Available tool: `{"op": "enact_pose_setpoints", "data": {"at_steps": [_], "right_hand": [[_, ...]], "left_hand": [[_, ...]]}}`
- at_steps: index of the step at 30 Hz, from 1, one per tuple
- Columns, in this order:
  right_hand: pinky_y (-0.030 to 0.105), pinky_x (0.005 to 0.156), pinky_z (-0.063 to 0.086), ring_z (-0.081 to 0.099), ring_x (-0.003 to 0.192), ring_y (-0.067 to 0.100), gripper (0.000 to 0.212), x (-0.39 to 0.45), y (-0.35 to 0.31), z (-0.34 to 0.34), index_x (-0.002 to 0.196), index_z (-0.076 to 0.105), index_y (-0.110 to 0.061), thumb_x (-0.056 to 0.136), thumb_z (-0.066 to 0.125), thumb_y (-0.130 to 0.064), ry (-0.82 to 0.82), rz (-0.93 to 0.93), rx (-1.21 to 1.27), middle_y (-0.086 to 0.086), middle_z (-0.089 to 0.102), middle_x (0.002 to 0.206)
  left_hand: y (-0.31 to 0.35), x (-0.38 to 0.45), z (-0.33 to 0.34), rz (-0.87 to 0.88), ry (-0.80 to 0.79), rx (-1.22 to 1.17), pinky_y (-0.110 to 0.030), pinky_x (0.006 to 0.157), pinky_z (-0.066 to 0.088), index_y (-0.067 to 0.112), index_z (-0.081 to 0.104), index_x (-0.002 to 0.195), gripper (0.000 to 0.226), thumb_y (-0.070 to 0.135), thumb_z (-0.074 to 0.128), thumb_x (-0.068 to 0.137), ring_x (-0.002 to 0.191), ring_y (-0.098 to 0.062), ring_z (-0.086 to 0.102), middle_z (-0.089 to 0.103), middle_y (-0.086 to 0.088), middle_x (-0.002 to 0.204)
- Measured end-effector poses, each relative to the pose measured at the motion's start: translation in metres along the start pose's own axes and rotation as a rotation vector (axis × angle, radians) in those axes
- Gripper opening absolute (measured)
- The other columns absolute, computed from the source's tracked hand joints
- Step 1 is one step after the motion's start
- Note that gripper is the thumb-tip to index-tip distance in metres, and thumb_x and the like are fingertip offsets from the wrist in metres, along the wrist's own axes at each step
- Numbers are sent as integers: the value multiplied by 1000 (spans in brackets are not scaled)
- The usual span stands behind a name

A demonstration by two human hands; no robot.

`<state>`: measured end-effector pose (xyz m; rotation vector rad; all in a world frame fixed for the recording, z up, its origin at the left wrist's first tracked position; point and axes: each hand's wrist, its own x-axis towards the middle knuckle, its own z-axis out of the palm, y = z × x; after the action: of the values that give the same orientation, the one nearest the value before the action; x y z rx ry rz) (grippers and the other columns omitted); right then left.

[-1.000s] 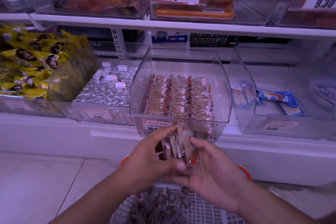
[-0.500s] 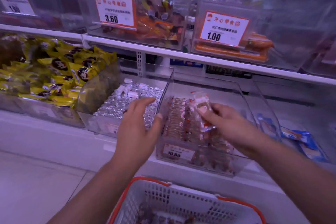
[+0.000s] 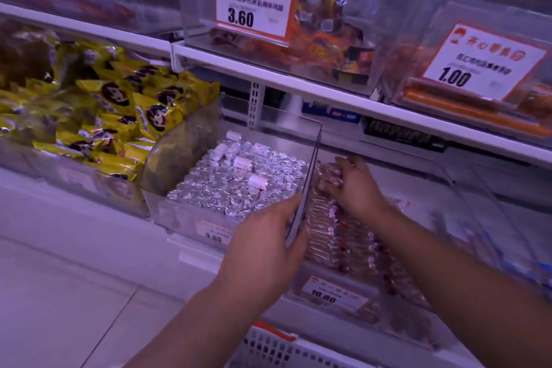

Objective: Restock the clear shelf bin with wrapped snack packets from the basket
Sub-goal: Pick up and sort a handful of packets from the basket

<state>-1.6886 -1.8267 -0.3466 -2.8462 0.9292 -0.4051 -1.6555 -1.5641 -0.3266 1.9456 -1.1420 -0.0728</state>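
Deep inside the clear shelf bin [image 3: 313, 158] my right hand [image 3: 355, 188] lies fingers-down on the back rows of wrapped snack packets [image 3: 337, 236] — whether it pinches one I cannot tell. My left hand [image 3: 265, 251] grips the bin's left wall, thumb on the inner side and fingers on the outer side, next to the foil sweets [image 3: 239, 185]. Rows of packets already fill much of the bin floor, so I judge the restock well along. At the bottom edge only the basket [image 3: 268, 346] rim shows — what remains inside it is out of sight.
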Motion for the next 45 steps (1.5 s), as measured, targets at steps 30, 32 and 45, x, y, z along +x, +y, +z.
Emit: {"op": "enact_pose_setpoints", "data": {"at_steps": [30,32,45], "right_hand": [[39,92,51,56,121,46,74,-19,-7,25,156,-3,-8,101,44,-20,-122,34,-101,30,-13,159],[32,83,47,51,126,48,86,-16,-15,24,153,-15,-3,95,49,-6,-200,74,-94,32,-24,155],[41,98,49,56,118,37,43,-15,-1,11,140,51,-16,97,48,-20,95,35,74,20,48,140]], "left_hand": [[6,-5,3,-79,11,-75,-31,85,53,44,52,132,43,28,58,92,100,-2,64,68,20,115],[6,-5,4,-72,17,-77,-31,84,53,44,53,131,42,27,57,93,100,-2,64,68,20,115],[7,-5,4,-86,33,-117,-32,80,55,51,43,127,44,30,59,91,93,-2,66,71,19,107]]}}
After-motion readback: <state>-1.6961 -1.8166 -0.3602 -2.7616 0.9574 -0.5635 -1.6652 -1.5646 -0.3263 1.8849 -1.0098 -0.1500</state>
